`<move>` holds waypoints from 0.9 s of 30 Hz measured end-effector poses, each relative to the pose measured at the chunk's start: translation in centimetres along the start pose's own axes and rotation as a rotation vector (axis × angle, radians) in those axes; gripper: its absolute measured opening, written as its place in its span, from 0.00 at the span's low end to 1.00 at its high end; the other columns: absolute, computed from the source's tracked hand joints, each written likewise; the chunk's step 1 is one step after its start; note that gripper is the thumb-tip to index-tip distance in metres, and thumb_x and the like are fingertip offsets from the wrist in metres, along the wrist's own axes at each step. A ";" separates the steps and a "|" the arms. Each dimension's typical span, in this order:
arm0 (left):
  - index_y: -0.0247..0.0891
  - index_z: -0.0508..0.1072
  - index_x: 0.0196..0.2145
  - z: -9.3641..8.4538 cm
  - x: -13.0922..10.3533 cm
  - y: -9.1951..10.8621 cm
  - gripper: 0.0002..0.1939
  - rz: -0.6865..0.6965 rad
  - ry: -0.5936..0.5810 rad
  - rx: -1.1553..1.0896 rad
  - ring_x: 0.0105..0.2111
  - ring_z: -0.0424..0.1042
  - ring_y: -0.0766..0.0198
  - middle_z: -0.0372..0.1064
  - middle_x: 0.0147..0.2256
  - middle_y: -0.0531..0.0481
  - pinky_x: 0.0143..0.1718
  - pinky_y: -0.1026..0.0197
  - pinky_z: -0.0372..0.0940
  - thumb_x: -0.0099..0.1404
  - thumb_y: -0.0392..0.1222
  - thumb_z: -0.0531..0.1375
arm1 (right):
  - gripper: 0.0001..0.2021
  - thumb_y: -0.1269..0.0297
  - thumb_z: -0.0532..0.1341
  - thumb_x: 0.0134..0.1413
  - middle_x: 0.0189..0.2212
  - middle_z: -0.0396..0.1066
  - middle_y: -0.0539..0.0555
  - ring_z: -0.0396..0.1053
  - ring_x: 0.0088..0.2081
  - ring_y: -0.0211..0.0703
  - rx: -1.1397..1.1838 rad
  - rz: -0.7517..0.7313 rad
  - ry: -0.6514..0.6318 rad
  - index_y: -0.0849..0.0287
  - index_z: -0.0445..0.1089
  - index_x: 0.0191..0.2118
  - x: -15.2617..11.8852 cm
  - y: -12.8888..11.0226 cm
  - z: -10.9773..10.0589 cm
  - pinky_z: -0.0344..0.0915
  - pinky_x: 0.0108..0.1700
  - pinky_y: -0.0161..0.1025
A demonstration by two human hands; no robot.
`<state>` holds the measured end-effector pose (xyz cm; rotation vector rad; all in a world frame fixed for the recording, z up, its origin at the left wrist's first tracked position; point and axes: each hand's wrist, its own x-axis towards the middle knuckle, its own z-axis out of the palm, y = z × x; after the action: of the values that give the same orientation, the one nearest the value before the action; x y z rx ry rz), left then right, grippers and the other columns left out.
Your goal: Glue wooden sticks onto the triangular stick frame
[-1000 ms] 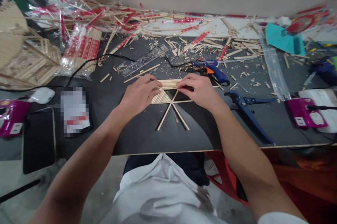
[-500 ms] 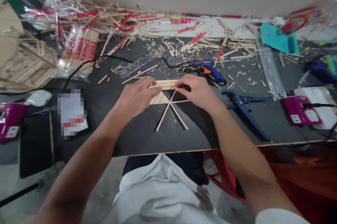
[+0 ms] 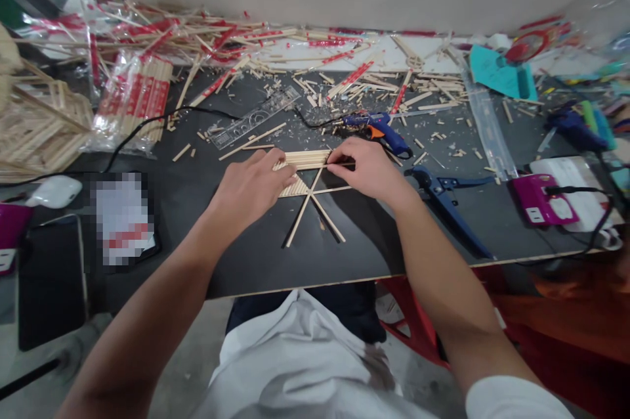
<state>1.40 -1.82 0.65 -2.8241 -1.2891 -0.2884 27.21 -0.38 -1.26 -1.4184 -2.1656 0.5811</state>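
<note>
A flat star-shaped frame of thin wooden sticks (image 3: 315, 196) lies on the dark tabletop in front of me, its bare spokes crossing at the middle. Parallel sticks fill its left section, and a row of sticks (image 3: 306, 159) runs along the far side. The fingers of my left hand (image 3: 256, 184) are closed over the left end of that row. At the opposite end, my right hand (image 3: 363, 166) pinches a stick tip between thumb and index finger; the fingers partly hide it.
Behind the frame lie a blue glue gun (image 3: 378, 129), a clear plastic stencil (image 3: 256, 118) and scattered stick offcuts. Blue cutters (image 3: 447, 209) rest to the right, near a purple power adapter (image 3: 541, 201). Wrapped chopsticks (image 3: 132, 100) and phones (image 3: 52, 281) are on the left.
The view has swung slightly to the right, so the tabletop things appear farther left. Both hands keep nearly the same hold on the stick frame.
</note>
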 end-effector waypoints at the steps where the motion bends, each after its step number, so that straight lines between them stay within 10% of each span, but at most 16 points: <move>1: 0.44 0.80 0.48 0.0 0.0 0.0 0.13 0.000 0.003 0.002 0.44 0.73 0.54 0.75 0.47 0.44 0.26 0.60 0.56 0.76 0.45 0.56 | 0.01 0.70 0.66 0.57 0.35 0.74 0.55 0.72 0.37 0.46 -0.002 0.010 0.002 0.59 0.77 0.34 0.0 0.0 0.1 0.68 0.43 0.44; 27: 0.42 0.80 0.45 0.4 0.2 -0.3 0.14 -0.010 0.018 -0.035 0.45 0.73 0.58 0.73 0.49 0.46 0.28 0.63 0.57 0.76 0.47 0.55 | 0.02 0.67 0.63 0.52 0.37 0.70 0.58 0.68 0.44 0.54 -0.016 0.265 0.094 0.56 0.69 0.30 0.2 -1.0 2.6 0.64 0.52 0.52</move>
<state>1.34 -1.46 0.25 -2.8378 -1.3084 -0.3388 24.83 -0.80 -2.70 -1.7209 -1.9276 0.5789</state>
